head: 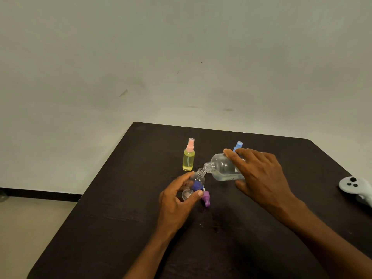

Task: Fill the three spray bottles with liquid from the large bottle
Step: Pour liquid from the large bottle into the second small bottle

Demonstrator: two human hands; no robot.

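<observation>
My right hand (259, 174) grips the large clear bottle (221, 168), tipped on its side with its open neck pointing left. My left hand (177, 200) holds a small clear spray bottle (196, 183) tilted, its uncapped mouth touching the large bottle's neck. A purple spray cap (206, 199) lies on the dark table (120, 228) just right of my left thumb. A yellow spray bottle (188, 158) with a pink cap stands upright behind them. A blue cap of another spray bottle (238, 146) shows behind my right fingers; its body is hidden.
A white game-style controller (356, 187) lies at the table's right edge. The table's far edge meets a pale wall, and the left edge drops to a light floor (30, 222).
</observation>
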